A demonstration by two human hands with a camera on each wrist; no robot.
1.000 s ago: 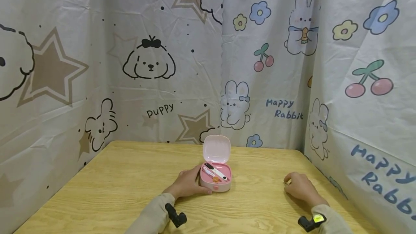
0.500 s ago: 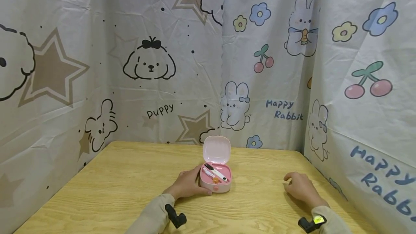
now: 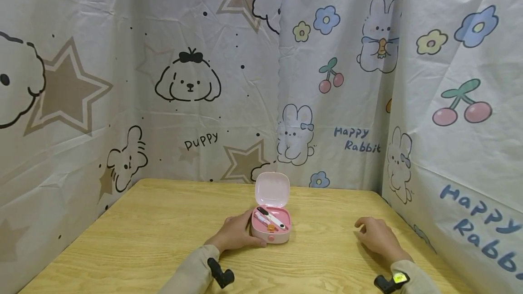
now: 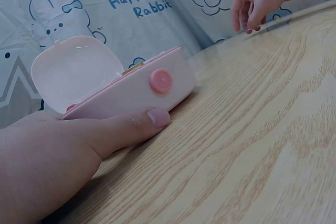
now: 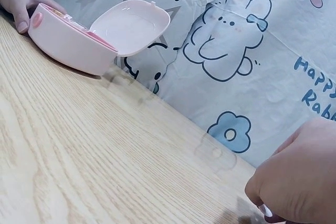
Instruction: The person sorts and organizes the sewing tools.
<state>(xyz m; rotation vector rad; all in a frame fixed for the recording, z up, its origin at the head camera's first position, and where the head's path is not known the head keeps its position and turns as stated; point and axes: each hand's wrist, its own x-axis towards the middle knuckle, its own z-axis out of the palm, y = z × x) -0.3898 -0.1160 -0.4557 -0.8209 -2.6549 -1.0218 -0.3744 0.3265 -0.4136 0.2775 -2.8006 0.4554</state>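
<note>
A small pink box (image 3: 270,237) with rounded corners stands on the table, its lid (image 3: 272,189) raised at the back. In it lie a white stick with a black end (image 3: 271,218), a thinner pink-and-white stick (image 3: 261,217) and a small orange piece (image 3: 271,228). My left hand (image 3: 234,234) holds the box from its left side, the thumb (image 4: 134,124) along the front below a round pink button (image 4: 161,81). Its other fingers are largely hidden behind the box. To the right, my right hand (image 3: 377,238) rests near the tabletop, fingers loosely bent, with nothing seen held.
The light wooden table (image 3: 171,221) reaches back to a hanging cloth (image 3: 245,80) printed with puppies, rabbits and stars. More cloth closes off both sides. Black camera mounts sit on the left wrist (image 3: 220,272) and right wrist (image 3: 390,282).
The head view has tilted very slightly, so everything sits a little lower. My right hand's fingers have shifted a touch to the left. The left hand keeps its hold on the box.
</note>
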